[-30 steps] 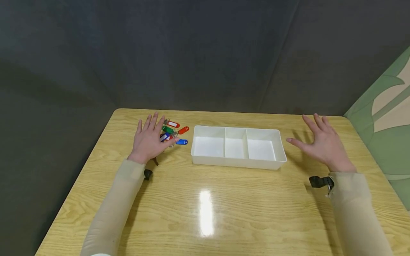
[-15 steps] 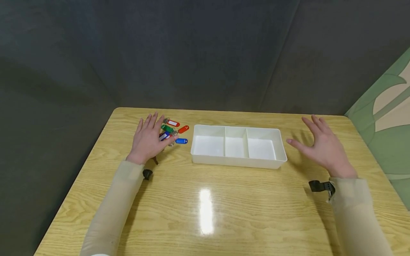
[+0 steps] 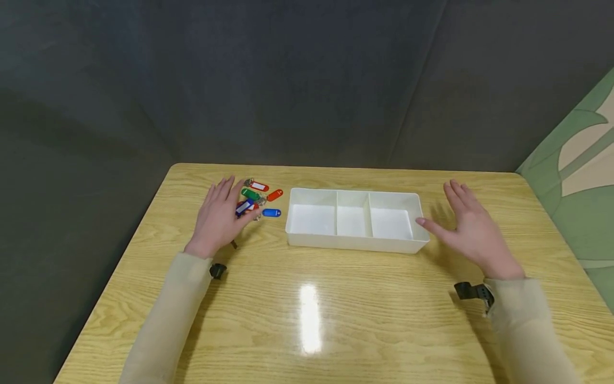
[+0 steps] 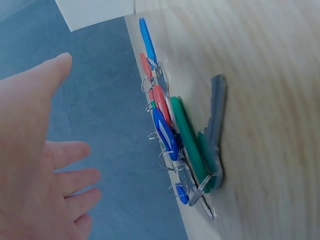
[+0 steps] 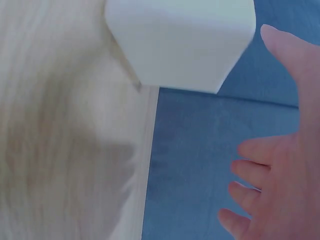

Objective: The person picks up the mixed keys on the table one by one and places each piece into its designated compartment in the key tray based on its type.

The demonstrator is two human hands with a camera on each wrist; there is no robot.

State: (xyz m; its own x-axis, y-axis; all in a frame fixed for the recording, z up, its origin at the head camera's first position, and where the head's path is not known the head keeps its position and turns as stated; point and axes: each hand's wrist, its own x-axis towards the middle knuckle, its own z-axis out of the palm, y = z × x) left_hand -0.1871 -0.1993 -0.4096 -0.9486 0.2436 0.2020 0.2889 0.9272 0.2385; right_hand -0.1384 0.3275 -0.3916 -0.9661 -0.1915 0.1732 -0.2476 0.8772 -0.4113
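Observation:
A small pile of keys with coloured plastic tags lies at the table's back left. Among them are a green key tag (image 4: 189,142), a blue key tag (image 3: 272,213), a red key tag (image 3: 275,195) and a bare metal key (image 4: 216,115). My left hand (image 3: 218,221) hovers just left of the pile, fingers extended, holding nothing, and partly hides some tags. To the right of the keys stands a white tray (image 3: 352,243) with three compartments. My right hand (image 3: 475,234) is spread beside the tray's right end, its thumb near the rim; nothing is in it.
Everything stands on a wooden table (image 3: 364,309) with a bright reflection at its middle. A dark fabric wall (image 3: 307,85) rises behind the back edge. At the far right is a green leaf-patterned panel (image 3: 575,186).
My right hand has moved left and slightly nearer to me, bringing the thumb to the tray's end. My left hand has drawn back a little toward me. Tray and keys stay put.

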